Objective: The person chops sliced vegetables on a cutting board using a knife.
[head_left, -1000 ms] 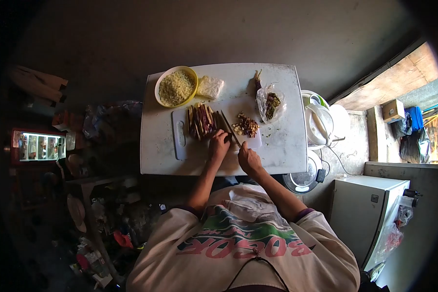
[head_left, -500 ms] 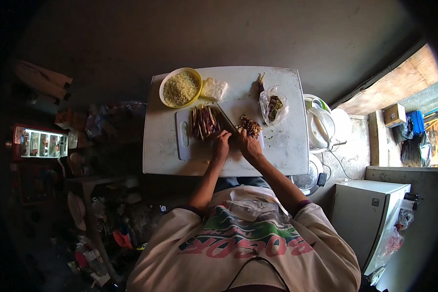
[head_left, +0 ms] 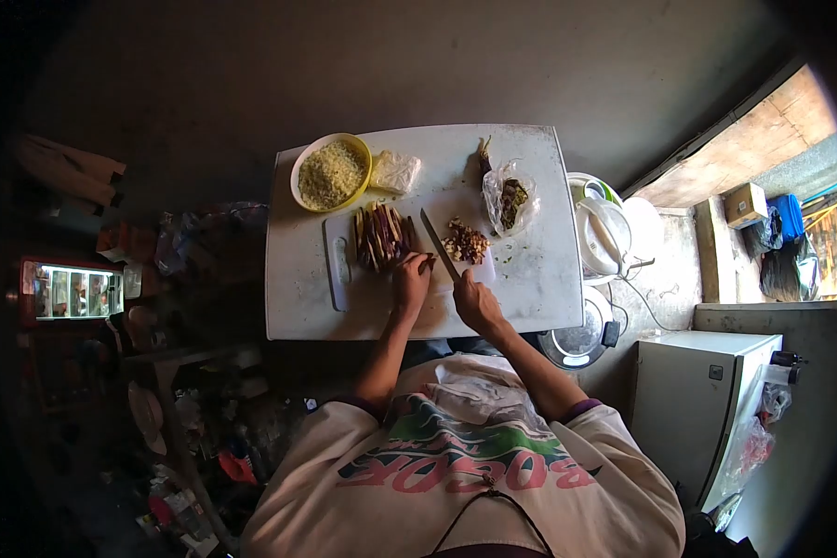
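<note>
My right hand (head_left: 475, 299) is closed round the handle of a knife (head_left: 440, 245), whose blade points up and to the left over the cutting board (head_left: 336, 279). Near the knife's left side, my left hand (head_left: 412, 281) is closed with its fingertips pressed together on something I cannot make out. Long purple and pale vegetable strips (head_left: 379, 235) lie just beyond my left hand. To the right of the blade sits a pile of small chopped pieces (head_left: 466, 244).
A yellow bowl (head_left: 331, 174) of grated or chopped pale food stands at the back left, beside a wrapped white block (head_left: 396, 172). A purple vegetable (head_left: 484, 156) and an open plastic bag (head_left: 511, 201) lie at the back right of the table (head_left: 298, 321).
The knife has moved left, away from the chopped pile, and stands apart from my left hand. A moment ago both hands were close together. The whole view has shifted slightly.
</note>
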`<state>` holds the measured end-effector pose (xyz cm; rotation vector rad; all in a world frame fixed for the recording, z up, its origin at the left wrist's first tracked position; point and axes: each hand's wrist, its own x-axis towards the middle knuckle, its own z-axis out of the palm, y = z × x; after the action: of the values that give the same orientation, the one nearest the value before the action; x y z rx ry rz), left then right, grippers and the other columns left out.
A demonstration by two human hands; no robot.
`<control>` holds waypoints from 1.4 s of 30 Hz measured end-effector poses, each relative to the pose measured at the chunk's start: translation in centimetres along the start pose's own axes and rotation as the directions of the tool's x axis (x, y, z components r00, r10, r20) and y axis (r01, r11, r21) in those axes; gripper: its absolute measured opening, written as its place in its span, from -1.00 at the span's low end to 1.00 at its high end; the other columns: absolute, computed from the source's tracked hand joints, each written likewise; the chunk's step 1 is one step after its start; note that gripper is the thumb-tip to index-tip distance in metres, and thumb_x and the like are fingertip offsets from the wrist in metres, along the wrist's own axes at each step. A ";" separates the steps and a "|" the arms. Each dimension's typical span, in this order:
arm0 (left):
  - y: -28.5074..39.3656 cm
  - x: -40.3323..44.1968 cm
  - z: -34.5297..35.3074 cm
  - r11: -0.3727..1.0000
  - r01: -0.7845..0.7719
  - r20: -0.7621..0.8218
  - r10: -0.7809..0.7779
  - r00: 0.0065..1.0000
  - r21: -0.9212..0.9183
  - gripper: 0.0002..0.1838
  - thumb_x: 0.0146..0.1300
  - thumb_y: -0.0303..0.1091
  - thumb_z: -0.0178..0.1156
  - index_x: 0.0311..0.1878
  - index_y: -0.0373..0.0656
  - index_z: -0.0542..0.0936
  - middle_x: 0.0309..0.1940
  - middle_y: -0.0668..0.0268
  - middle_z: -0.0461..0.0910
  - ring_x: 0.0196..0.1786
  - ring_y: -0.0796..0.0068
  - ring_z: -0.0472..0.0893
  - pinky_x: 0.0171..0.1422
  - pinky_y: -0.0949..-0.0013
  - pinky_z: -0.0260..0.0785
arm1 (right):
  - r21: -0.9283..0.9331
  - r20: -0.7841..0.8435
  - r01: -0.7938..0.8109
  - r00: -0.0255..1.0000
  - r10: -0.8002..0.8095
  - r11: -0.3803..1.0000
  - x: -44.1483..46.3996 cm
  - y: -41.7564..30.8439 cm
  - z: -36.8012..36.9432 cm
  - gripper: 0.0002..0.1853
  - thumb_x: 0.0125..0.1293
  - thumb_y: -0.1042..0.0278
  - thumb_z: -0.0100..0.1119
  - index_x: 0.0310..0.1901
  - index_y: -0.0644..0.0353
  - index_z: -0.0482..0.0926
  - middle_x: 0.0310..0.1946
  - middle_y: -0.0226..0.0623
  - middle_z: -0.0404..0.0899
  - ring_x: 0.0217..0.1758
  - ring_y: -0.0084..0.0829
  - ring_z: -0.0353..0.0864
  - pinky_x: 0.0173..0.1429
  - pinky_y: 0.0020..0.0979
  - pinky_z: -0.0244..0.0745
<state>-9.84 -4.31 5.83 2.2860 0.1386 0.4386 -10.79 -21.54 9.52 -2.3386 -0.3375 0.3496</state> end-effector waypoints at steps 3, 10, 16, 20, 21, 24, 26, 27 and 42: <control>-0.5 -0.1 -0.3 1.000 0.017 -0.020 -0.017 1.000 -0.004 -0.83 0.16 -0.42 0.27 -0.21 -0.30 0.65 -0.29 0.12 0.64 -0.22 0.09 0.63 -0.12 0.23 0.46 | -0.023 0.069 -0.033 0.997 0.034 0.999 -1.0 0.5 1.2 -0.74 0.38 0.26 -0.10 -0.09 0.31 0.25 -0.54 0.20 0.56 -0.41 0.22 0.59 -0.32 0.13 0.45; 0.8 1.6 -2.5 0.997 -0.014 -0.015 0.016 1.000 0.075 -0.85 0.20 -0.38 0.27 -0.22 -0.24 0.66 -0.28 0.18 0.64 -0.23 0.16 0.64 -0.15 0.26 0.49 | -0.099 0.019 -0.016 1.000 0.018 0.995 0.5 1.6 1.3 -0.67 0.40 0.22 -0.11 0.00 0.34 0.25 -0.52 0.20 0.57 -0.39 0.21 0.60 -0.30 0.11 0.48; -0.2 5.9 -3.4 0.996 -0.013 -0.002 0.013 1.000 0.088 -0.84 0.20 -0.38 0.27 -0.18 -0.21 0.65 -0.24 0.18 0.64 -0.19 0.16 0.63 -0.11 0.24 0.47 | -0.087 0.025 -0.063 0.998 0.066 0.994 3.0 2.2 0.7 -0.64 0.40 0.22 -0.12 0.06 0.34 0.25 -0.50 0.24 0.57 -0.36 0.25 0.61 -0.25 0.18 0.46; -2.4 8.4 -2.9 0.980 -0.068 0.043 0.061 0.997 0.188 -0.76 0.18 -0.41 0.29 -0.08 -0.22 0.61 -0.12 0.14 0.61 0.02 0.11 0.56 0.14 0.16 0.37 | -0.069 0.011 -0.037 0.999 0.038 0.997 3.4 2.4 0.8 -0.66 0.39 0.23 -0.13 0.02 0.33 0.24 -0.50 0.25 0.57 -0.37 0.27 0.60 -0.26 0.18 0.47; -1.9 8.8 -3.2 0.943 -0.156 0.060 0.145 0.988 0.295 -0.71 0.18 -0.41 0.30 -0.02 -0.23 0.59 -0.06 0.12 0.59 0.10 0.10 0.51 0.22 0.14 0.33 | -0.044 0.012 -0.028 1.000 0.028 0.999 3.5 2.3 0.9 -0.67 0.38 0.24 -0.12 0.01 0.33 0.23 -0.50 0.26 0.56 -0.38 0.27 0.59 -0.27 0.17 0.47; -0.2 9.2 -3.6 0.974 0.107 0.196 -0.146 0.970 0.198 -0.70 0.18 -0.40 0.31 0.00 -0.21 0.62 -0.06 0.10 0.62 0.06 0.12 0.53 0.20 0.13 0.33 | -0.028 0.021 -0.034 0.999 0.035 0.999 3.2 2.0 0.2 -0.68 0.37 0.25 -0.10 -0.01 0.32 0.20 -0.51 0.27 0.56 -0.39 0.29 0.59 -0.27 0.17 0.46; -1.7 9.3 -2.9 0.973 0.012 0.212 -0.062 0.975 0.229 -0.68 0.17 -0.40 0.32 0.01 -0.20 0.61 -0.07 0.12 0.62 0.07 0.12 0.52 0.24 0.12 0.28 | -0.033 0.032 -0.050 0.998 0.051 0.998 3.0 1.8 -0.2 -0.68 0.37 0.25 -0.10 -0.02 0.32 0.19 -0.51 0.27 0.55 -0.38 0.29 0.58 -0.27 0.18 0.46; -2.8 9.3 -2.1 0.963 -0.072 0.220 0.013 0.975 0.259 -0.67 0.17 -0.39 0.32 0.02 -0.19 0.61 -0.08 0.13 0.62 0.09 0.12 0.51 0.28 0.10 0.24 | -0.029 0.034 -0.025 0.999 0.026 0.999 3.0 2.0 -0.2 -0.68 0.37 0.25 -0.10 -0.03 0.32 0.18 -0.52 0.27 0.55 -0.38 0.30 0.58 -0.26 0.18 0.45; -2.1 6.1 0.0 0.975 -0.187 0.270 0.149 0.951 0.123 -0.65 0.00 -0.48 0.33 -0.06 -0.18 0.62 -0.20 0.21 0.59 0.00 0.11 0.52 0.10 0.12 0.39 | 0.027 0.020 0.065 0.998 -0.065 0.998 2.8 2.7 -0.1 -0.73 0.33 0.34 -0.05 -0.08 0.28 0.15 -0.50 0.28 0.54 -0.39 0.31 0.56 -0.33 0.18 0.42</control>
<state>-4.08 -1.49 5.90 2.4881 -0.1625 0.2164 -7.75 -22.47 7.27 -2.2943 -0.4156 0.3446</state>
